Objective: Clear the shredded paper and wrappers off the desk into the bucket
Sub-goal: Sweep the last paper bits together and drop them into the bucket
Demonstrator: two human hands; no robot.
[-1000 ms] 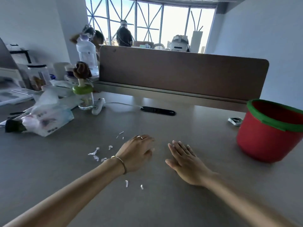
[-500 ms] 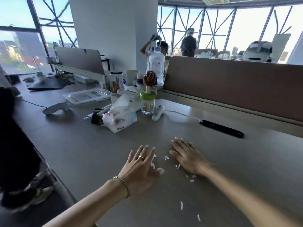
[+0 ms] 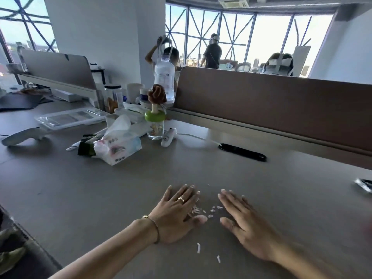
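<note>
Small white shreds of paper (image 3: 211, 210) lie in a loose cluster on the grey desk (image 3: 100, 194), between my two hands. My left hand (image 3: 177, 214) lies flat with straight fingers, its thumb side touching the shreds. My right hand (image 3: 245, 226) lies flat too, just right of the cluster. Two more shreds (image 3: 198, 248) sit nearer to me, between my wrists. A wrapper (image 3: 364, 185) lies at the desk's right edge of view. The bucket is out of view.
A tissue pack (image 3: 117, 146), a green-lidded jar (image 3: 155, 125), a white cabled device (image 3: 168, 135) and a black remote-like bar (image 3: 242, 152) stand behind my hands. A brown divider panel (image 3: 271, 109) borders the desk's far side. Persons stand by the windows.
My view has swung left, so the red bucket has left the frame. Both flat hands have moved closer together, gathering the scattered shreds into a cluster between them.
</note>
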